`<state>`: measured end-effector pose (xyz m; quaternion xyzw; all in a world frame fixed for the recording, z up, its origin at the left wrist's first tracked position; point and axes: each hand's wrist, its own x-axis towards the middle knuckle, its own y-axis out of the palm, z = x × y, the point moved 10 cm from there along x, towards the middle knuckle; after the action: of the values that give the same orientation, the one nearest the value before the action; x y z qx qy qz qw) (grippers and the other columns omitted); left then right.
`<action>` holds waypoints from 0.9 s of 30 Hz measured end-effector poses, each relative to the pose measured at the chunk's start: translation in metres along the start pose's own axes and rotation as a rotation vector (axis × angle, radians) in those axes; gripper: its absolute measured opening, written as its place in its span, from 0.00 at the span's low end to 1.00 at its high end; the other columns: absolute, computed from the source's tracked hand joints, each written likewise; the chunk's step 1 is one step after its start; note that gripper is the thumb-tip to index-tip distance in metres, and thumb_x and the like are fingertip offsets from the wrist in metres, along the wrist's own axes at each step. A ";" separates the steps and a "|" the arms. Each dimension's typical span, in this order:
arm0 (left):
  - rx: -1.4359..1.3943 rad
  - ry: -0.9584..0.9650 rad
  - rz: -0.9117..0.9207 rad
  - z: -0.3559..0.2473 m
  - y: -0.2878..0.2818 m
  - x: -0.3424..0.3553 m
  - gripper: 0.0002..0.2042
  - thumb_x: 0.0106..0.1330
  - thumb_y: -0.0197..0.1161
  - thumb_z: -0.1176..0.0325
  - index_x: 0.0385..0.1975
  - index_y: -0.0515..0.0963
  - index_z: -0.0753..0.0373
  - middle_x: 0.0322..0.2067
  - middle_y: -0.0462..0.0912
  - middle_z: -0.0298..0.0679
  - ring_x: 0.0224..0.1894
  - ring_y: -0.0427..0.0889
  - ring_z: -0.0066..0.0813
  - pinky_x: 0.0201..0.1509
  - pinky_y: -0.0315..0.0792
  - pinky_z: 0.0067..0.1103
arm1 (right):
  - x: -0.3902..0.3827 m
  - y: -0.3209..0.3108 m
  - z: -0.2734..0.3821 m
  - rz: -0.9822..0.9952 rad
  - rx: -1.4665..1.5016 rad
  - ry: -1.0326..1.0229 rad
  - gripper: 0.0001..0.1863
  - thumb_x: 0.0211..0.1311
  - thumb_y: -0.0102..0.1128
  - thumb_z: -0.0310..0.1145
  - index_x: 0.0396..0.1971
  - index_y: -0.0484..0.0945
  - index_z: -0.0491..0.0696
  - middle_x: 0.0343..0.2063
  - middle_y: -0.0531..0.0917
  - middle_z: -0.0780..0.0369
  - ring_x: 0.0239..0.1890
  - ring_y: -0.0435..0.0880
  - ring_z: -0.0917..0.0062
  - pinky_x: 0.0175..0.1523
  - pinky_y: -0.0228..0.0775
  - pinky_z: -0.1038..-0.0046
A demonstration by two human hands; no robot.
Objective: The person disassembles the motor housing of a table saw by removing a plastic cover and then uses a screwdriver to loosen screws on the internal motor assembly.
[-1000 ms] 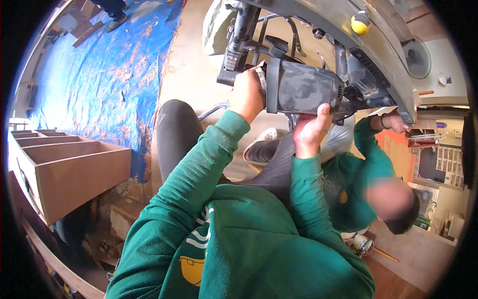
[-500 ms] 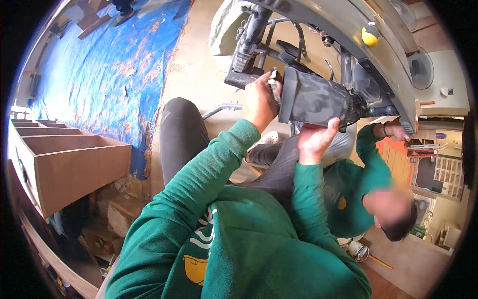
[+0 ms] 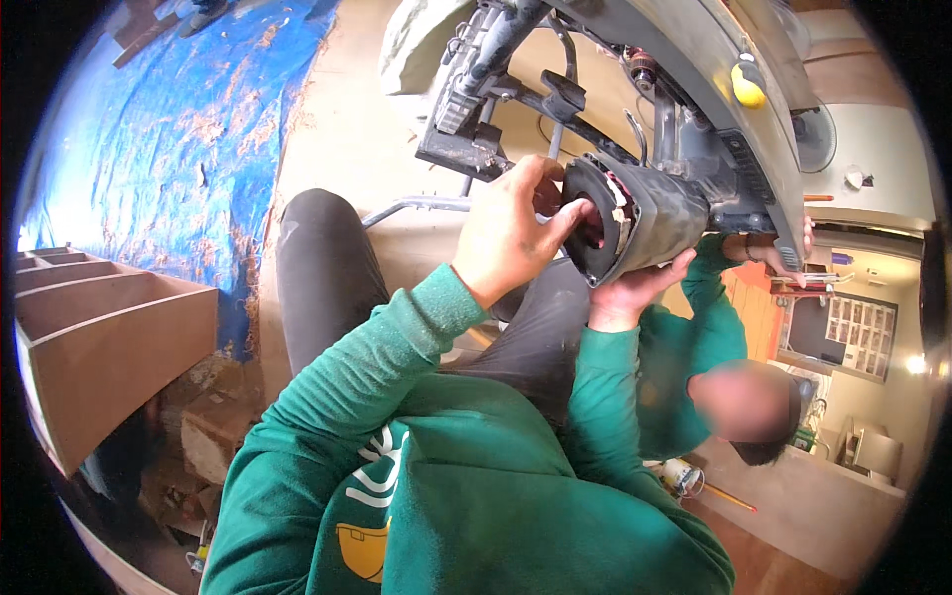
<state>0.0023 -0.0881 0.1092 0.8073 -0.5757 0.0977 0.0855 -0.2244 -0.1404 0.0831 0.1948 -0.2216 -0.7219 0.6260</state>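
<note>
A dark boxy housing with faint camouflage-like mottling juts from a metal frame toward me. At its near end sits a black end plate with a large round hole; reddish and pale bits show in the gap between plate and housing. My left hand grips the plate's left side, thumb at the hole's rim, fingertips partly hidden behind it. From below, my right hand holds the housing, its thumb up along the side and its fingers hidden underneath.
A black tubular frame and a long curved grey panel with a yellow-and-black ball-like item surround the housing. Another person in green reaches up at right. A wooden compartment box and blue tarp lie left.
The housing's near end has turned toward me, bringing the round hole into sight. My left hand has shifted from the end's far edge to the plate's rim. My right hand still supports the housing.
</note>
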 end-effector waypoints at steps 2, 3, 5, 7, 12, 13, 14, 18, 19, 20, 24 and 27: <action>0.040 -0.050 0.102 0.008 0.005 -0.002 0.21 0.66 0.78 0.64 0.48 0.75 0.70 0.36 0.85 0.42 0.37 0.84 0.26 0.43 0.79 0.25 | -0.001 0.006 0.000 0.047 -0.009 0.027 0.51 0.68 0.46 0.76 0.77 0.62 0.50 0.73 0.71 0.53 0.72 0.72 0.56 0.76 0.65 0.49; -0.009 -0.111 0.137 0.015 0.007 -0.006 0.21 0.66 0.78 0.64 0.48 0.75 0.70 0.36 0.84 0.40 0.37 0.83 0.24 0.43 0.78 0.24 | -0.003 0.011 -0.002 0.068 -0.010 0.044 0.51 0.68 0.46 0.76 0.77 0.62 0.50 0.72 0.71 0.53 0.72 0.73 0.56 0.76 0.66 0.50; -0.106 -0.228 0.208 0.027 0.013 -0.012 0.21 0.66 0.77 0.64 0.48 0.74 0.70 0.35 0.82 0.38 0.36 0.81 0.22 0.42 0.77 0.22 | -0.003 0.014 0.002 0.018 0.003 0.023 0.50 0.70 0.43 0.76 0.76 0.64 0.50 0.72 0.72 0.55 0.72 0.73 0.58 0.76 0.66 0.50; -0.148 -0.194 0.228 0.025 0.004 -0.017 0.22 0.67 0.77 0.63 0.50 0.73 0.69 0.34 0.80 0.36 0.37 0.81 0.20 0.43 0.78 0.21 | -0.004 0.021 0.003 0.044 0.073 0.073 0.49 0.71 0.42 0.76 0.76 0.65 0.50 0.72 0.73 0.56 0.72 0.73 0.57 0.76 0.66 0.50; 0.053 0.133 0.222 0.004 -0.021 -0.019 0.18 0.67 0.75 0.69 0.51 0.77 0.68 0.34 0.81 0.37 0.37 0.83 0.24 0.46 0.81 0.24 | -0.001 0.024 0.007 0.059 0.088 0.079 0.45 0.73 0.45 0.72 0.76 0.65 0.52 0.72 0.72 0.57 0.73 0.73 0.59 0.78 0.64 0.48; 0.076 0.190 0.237 -0.003 -0.021 -0.019 0.18 0.67 0.75 0.70 0.52 0.78 0.68 0.33 0.81 0.37 0.37 0.83 0.25 0.46 0.81 0.25 | -0.001 0.022 0.008 0.043 0.076 0.079 0.45 0.73 0.45 0.72 0.76 0.65 0.52 0.72 0.72 0.57 0.73 0.73 0.59 0.78 0.64 0.48; 0.062 0.208 0.293 -0.017 -0.017 -0.016 0.17 0.66 0.73 0.73 0.54 0.80 0.66 0.32 0.83 0.39 0.36 0.85 0.31 0.45 0.82 0.27 | 0.000 0.021 0.010 0.026 0.064 0.076 0.45 0.73 0.46 0.72 0.76 0.65 0.52 0.72 0.73 0.57 0.73 0.73 0.60 0.78 0.64 0.49; 0.107 0.254 0.600 -0.028 0.015 -0.007 0.16 0.67 0.68 0.69 0.55 0.80 0.60 0.35 0.89 0.52 0.40 0.88 0.55 0.45 0.81 0.40 | -0.001 0.025 0.016 0.026 0.029 0.068 0.44 0.73 0.46 0.71 0.76 0.65 0.52 0.71 0.74 0.57 0.73 0.73 0.60 0.77 0.65 0.50; 0.132 0.245 0.652 -0.026 0.019 -0.002 0.17 0.67 0.68 0.68 0.55 0.80 0.60 0.36 0.89 0.52 0.40 0.88 0.55 0.46 0.81 0.40 | -0.001 0.026 0.018 0.029 0.010 0.064 0.44 0.73 0.47 0.71 0.76 0.65 0.52 0.71 0.74 0.57 0.73 0.73 0.60 0.76 0.66 0.50; 0.151 0.235 0.700 -0.026 0.022 0.003 0.17 0.67 0.68 0.68 0.55 0.80 0.61 0.36 0.89 0.51 0.41 0.89 0.54 0.46 0.81 0.40 | 0.000 0.025 0.017 0.039 0.013 0.074 0.45 0.73 0.47 0.71 0.76 0.65 0.52 0.71 0.74 0.57 0.72 0.74 0.60 0.76 0.66 0.51; 0.154 0.231 0.834 -0.033 0.039 0.008 0.15 0.67 0.69 0.66 0.52 0.83 0.61 0.38 0.90 0.49 0.44 0.89 0.53 0.50 0.81 0.38 | 0.005 0.017 0.014 0.065 0.031 0.101 0.45 0.73 0.47 0.72 0.75 0.65 0.52 0.71 0.74 0.57 0.71 0.75 0.60 0.75 0.67 0.51; 0.113 0.308 0.808 -0.041 0.048 0.007 0.12 0.69 0.69 0.67 0.50 0.84 0.63 0.38 0.91 0.47 0.38 0.91 0.43 0.46 0.83 0.34 | 0.010 0.012 0.012 0.066 0.058 0.107 0.45 0.72 0.47 0.71 0.75 0.66 0.52 0.70 0.75 0.56 0.70 0.76 0.58 0.74 0.69 0.50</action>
<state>-0.0431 -0.0995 0.1521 0.4965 -0.8196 0.2742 0.0809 -0.2228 -0.1503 0.0999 0.2439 -0.2151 -0.6824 0.6546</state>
